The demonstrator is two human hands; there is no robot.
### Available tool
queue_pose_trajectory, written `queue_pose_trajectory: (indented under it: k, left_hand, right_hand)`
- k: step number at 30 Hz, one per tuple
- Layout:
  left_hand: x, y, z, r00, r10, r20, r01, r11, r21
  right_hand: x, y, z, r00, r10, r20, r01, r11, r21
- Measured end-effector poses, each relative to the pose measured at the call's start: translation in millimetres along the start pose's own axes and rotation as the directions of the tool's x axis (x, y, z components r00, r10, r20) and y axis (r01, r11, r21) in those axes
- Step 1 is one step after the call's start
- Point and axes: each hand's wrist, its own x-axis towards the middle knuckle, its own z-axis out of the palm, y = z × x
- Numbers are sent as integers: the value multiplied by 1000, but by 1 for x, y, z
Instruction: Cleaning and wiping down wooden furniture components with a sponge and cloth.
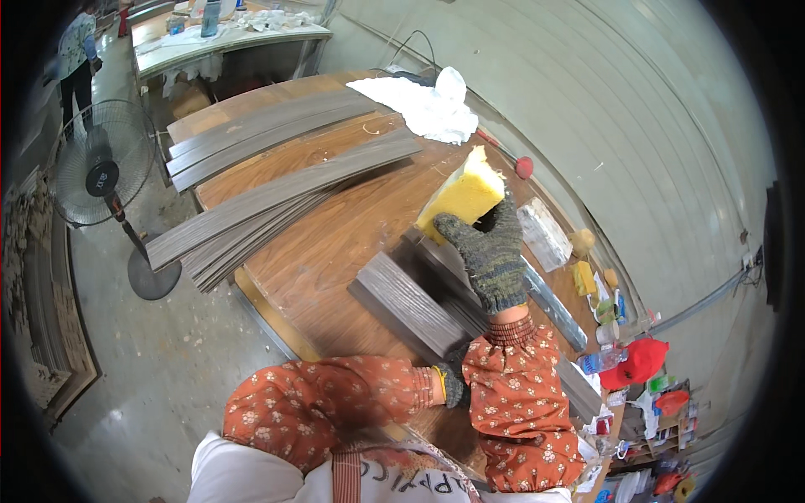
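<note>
The right hand (490, 256), in a dark grey knitted glove, grips a yellow sponge (464, 194), its fingers closed around the near end. The sponge is above the far end of the grey boards (415, 303) lying on the wooden surface (293, 289); whether it touches them is hard to tell from here. The left hand (454, 383), also gloved, is at the near end of those boards; the right sleeve (516, 402) partly covers it, so I cannot tell how its fingers stand. A long metal bar (555, 306) lies to the right of the right hand, with a white block (545, 235) just beyond it. More grey planks (285, 197) lie farther left, and a crumpled white cloth (436, 107) sits at the far edge. A standing fan (102, 178) is on the floor at left.
</note>
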Motion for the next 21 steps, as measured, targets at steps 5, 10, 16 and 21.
queue_pose_trajectory:
  k: [5, 10, 16, 21]
  left_hand:
    - [-7, 11, -12, 995, 49, 90, -60, 990, 126]
    - [23, 26, -53, 972, -161, 173, 112, 959, 260]
    - [41, -24, -118, 902, -57, -429, 89, 994, 56]
    - [8, -59, -176, 893, -176, -414, -354, 292, -889]
  right_hand:
    - [-29, -54, -43, 989, -88, -121, 99, 991, 90]
    - [-74, -105, -70, 800, -267, -537, 365, 927, 83]
    - [-152, -89, -144, 439, -368, -819, 575, 816, -58]
    - [-211, -10, -130, 648, -85, -757, 17, 995, -97]
